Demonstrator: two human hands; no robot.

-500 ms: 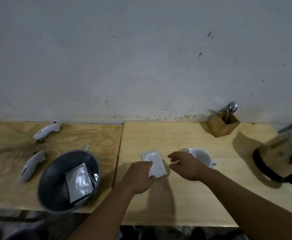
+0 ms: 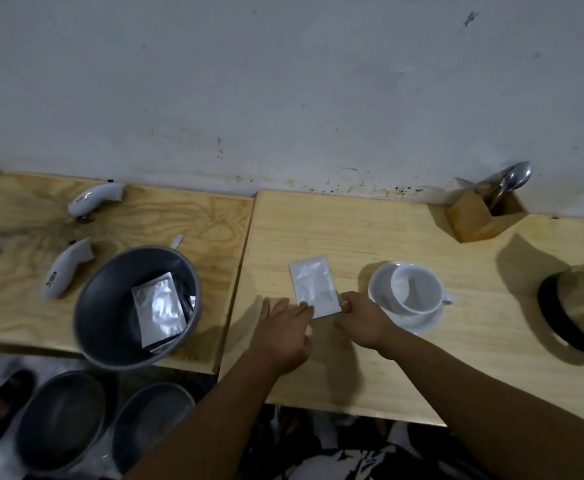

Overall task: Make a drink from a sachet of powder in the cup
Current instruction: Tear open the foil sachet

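A white sachet [image 2: 313, 285] lies on the right wooden table [image 2: 370, 230]. My left hand [image 2: 280, 332] touches its near left corner with the fingertips. My right hand [image 2: 361, 318] pinches its near right corner between thumb and fingers. Just right of the sachet, an empty white cup [image 2: 417, 287] stands on a white saucer [image 2: 380, 292], its handle pointing right.
A grey bowl [image 2: 110, 306] holding several silver sachets sits on the left table, with two white devices [image 2: 65, 268] behind it. A wooden holder [image 2: 484, 216] with a spoon and fork stands at the back right. A kettle [image 2: 581, 303] is at the right edge. Two more bowls lie on the floor.
The view has tilted down and closer. My right hand has come from beside the cup to the sachet's near right corner; my left hand has slid back to its near left corner.
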